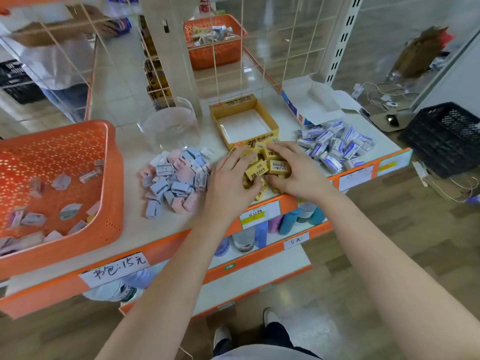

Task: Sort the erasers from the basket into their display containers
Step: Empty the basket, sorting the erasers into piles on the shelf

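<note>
Yellow erasers (279,166) heaped on the shelf (135,229) before their open box (249,141).
Left hand (231,175) and right hand (293,170) curl round the heap (light, stiff, probably slick-wrapped); best squeezed from both sides.

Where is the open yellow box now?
Head view, centre shelf: the yellow box sits between the clear jar and the white box, just behind the yellow erasers.

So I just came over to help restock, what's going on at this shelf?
A person is sorting erasers on the shelf. The left hand and right hand cup the yellow erasers before the empty yellow box. The pink and blue erasers lie piled by the clear jar, white-blue erasers beside the white box. A few sit in the orange basket.
</note>
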